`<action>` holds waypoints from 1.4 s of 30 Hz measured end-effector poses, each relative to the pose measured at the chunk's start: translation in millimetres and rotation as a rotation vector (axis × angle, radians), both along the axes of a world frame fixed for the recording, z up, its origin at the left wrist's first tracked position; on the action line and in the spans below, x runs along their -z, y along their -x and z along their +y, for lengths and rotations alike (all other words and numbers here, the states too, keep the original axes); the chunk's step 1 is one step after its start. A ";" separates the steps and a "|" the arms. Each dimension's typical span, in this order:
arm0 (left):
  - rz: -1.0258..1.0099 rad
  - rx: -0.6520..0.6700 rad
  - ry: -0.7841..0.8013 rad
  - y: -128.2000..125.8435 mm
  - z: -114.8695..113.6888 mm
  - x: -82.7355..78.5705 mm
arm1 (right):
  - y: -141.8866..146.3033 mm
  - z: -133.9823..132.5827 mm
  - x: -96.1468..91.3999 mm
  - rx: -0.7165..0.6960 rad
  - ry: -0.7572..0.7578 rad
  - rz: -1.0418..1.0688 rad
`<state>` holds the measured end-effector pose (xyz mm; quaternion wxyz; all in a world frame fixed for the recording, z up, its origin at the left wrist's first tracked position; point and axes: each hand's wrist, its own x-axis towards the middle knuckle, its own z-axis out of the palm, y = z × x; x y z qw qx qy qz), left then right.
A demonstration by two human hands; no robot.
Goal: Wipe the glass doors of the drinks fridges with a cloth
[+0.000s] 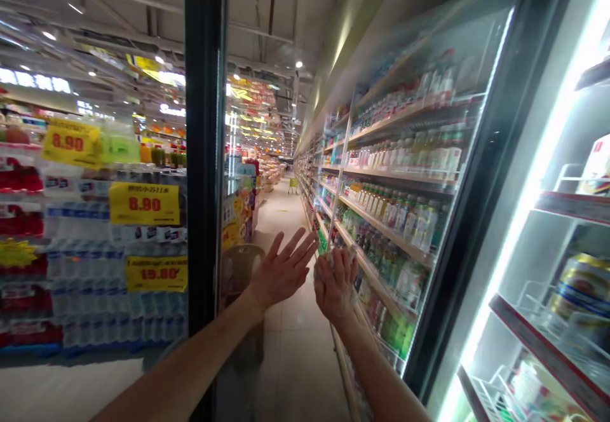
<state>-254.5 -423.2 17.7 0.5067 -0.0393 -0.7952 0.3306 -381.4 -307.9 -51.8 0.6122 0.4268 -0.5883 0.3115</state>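
Observation:
I stand at an open supermarket fridge. My left hand (282,271) is raised in front of me with its fingers stretched out and apart, holding nothing, close to the dark frame of the open glass door (206,155). My right hand (335,282) is beside it, fingers curled round a small pale object (330,258) that I cannot make out. The two hands are almost touching. To the right is the lit fridge interior with a white wire shelf (548,346) holding a blue and gold tin (582,285).
A long aisle with a pale tiled floor (286,218) runs ahead. Chilled shelves of bottles (400,212) line its right side behind glass. On the left, stacked water packs carry yellow price signs (143,203). A brown plastic chair (238,269) stands behind the door.

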 end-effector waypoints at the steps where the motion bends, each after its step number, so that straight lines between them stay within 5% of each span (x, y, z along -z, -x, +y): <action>1: -0.004 -0.004 -0.001 -0.3 -0.1 -0.1 | 1.5 0.8 -0.4 -0.003 -0.016 0.018; 4: -0.013 -0.007 0.006 -2.2 0.0 -0.3 | 34.6 26.0 -4.8 0.079 0.110 -0.041; 7: -0.012 -0.011 0.006 -4.0 0.6 0.1 | 80.2 60.3 -20.0 0.187 0.391 -0.254; 10: -0.006 -0.014 -0.002 -4.2 1.1 1.2 | 91.4 69.0 -39.7 0.206 0.569 -0.377; 12: -0.001 -0.004 -0.002 -3.9 1.0 1.8 | 73.8 54.9 -47.8 0.174 0.518 -0.291; 15: 0.010 0.012 -0.001 -3.2 -0.2 2.1 | 36.5 23.1 -49.6 0.089 0.243 -0.066; 18: 0.008 0.014 -0.005 -3.4 -1.5 1.8 | 28.8 15.5 -46.0 0.037 0.042 0.071; 20: 0.002 0.013 -0.007 -3.9 -1.6 1.4 | 49.3 32.4 -43.8 0.068 0.083 0.059; 26: 0.022 0.001 0.015 -4.8 -0.5 1.2 | 121.1 93.2 -47.6 0.241 0.646 -0.371; 29: 0.028 0.003 0.017 -3.5 -1.5 1.8 | 95.9 72.4 -48.7 0.193 0.570 -0.260; 35: 0.025 0.026 -0.011 -0.4 -4.6 2.1 | 22.3 10.6 -44.8 0.041 0.037 0.074; 38: 0.019 0.028 -0.014 -0.7 -3.9 2.0 | 46.5 31.4 -44.5 0.074 0.139 0.007; 42: 0.023 0.025 -0.004 -2.3 -1.5 2.0 | 96.1 70.5 -55.3 0.173 0.533 -0.276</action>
